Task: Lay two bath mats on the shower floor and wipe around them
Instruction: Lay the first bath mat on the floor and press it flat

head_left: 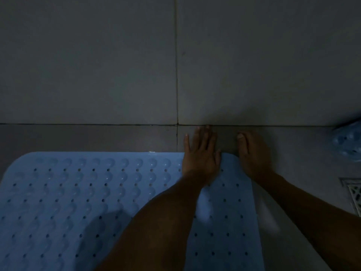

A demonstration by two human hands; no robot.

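a: starting at the left, what's down there?

b: a light blue bath mat [78,202] lies flat on the grey tiled shower floor [78,137]. it has rows of small holes and raised bumps, and its far edge runs a little short of the wall [88,59].

a: and moving toward the middle?

b: the left hand [200,153] lies palm down at the mat's far right corner. its fingers are straight and spread, reaching over the mat's edge onto the bare tile, with the tips almost at the seam where floor meets wall. the heel of the hand rests on the mat. it grips nothing.

a: then the other one?

b: the right hand [254,153] is just beside it, also flat and palm down, fingers straight and close together, pointing at the wall. it sits at the mat's right end, mostly on the tile. nothing is held in it. the light is dim, so finer detail is hard to read.

a: further right?

b: a second blue mat [348,141], rolled or bunched, shows at the right edge near the wall, well apart from the hands. below it, a patterned floor drain grate [354,194] is set into the tile.
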